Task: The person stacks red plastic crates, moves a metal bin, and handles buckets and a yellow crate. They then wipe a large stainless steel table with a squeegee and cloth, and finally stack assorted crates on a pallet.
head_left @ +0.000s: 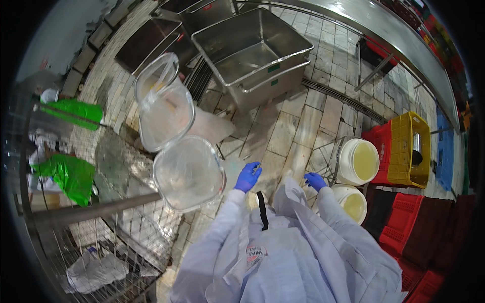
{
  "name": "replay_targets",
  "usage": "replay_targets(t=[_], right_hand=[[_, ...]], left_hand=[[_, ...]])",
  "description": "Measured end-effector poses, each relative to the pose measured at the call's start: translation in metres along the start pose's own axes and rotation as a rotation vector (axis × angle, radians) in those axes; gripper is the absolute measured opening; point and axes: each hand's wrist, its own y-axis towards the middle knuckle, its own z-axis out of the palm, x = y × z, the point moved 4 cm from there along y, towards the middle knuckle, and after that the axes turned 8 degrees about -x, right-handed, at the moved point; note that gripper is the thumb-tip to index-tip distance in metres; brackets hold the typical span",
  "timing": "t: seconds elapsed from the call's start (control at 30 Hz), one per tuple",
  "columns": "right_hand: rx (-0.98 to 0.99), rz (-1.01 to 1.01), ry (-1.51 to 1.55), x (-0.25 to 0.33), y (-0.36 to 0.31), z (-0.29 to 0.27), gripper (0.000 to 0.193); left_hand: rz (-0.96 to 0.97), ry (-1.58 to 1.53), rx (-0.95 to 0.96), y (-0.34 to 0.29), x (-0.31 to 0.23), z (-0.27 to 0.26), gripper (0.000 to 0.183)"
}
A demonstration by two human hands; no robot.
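Observation:
My left hand point(247, 177), in a blue glove, hangs in front of me with its fingers apart and nothing in it. Just left of it stands a round bin lined with clear plastic point(189, 172). My right hand point(315, 181), gloved in blue too, is held low on the other side, empty, its fingers loosely bent and apart. Close to its right is a white bucket point(357, 161) showing a pale yellow surface inside. A second white bucket point(352, 204) of the same kind stands nearer, partly hidden by my right sleeve.
Ahead is a large steel tub point(252, 55) beside a floor drain point(348, 101). More plastic-lined bins point(166, 118) stand left. Yellow point(408, 151) and red crates point(401, 224) line the right, below a steel table point(374, 25). A wire rack point(96, 214) is at left; people in green aprons point(65, 174) are beyond.

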Motion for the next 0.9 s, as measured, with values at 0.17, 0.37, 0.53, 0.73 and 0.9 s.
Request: replay_targets(t=[0.17, 0.37, 0.53, 0.73, 0.9], right_hand=[[-0.110, -0.413, -0.387, 0.157, 0.165, 0.014, 0.053], [-0.416, -0.927, -0.823, 0.385, 0.287, 0.036, 0.060], [-0.178, -0.844, -1.308, 0.422, 0.359, 0.063, 0.055], [-0.134, -0.807, -1.351, 0.423, 0.411, 0.084, 0.023], [-0.220, -0.911, -1.264, 0.418, 0.405, 0.086, 0.019]], left_hand=[[0.207, 0.700, -0.756, 0.002, -0.121, -0.069, 0.062], [-0.558, 0.728, -0.986, -0.014, -0.016, -0.088, 0.046], [-0.640, 0.703, -0.928, -0.002, 0.000, -0.071, 0.035], [-0.633, 0.705, -0.937, 0.007, -0.018, -0.072, 0.032], [-0.631, 0.733, -0.950, 0.004, -0.009, -0.081, 0.035]])
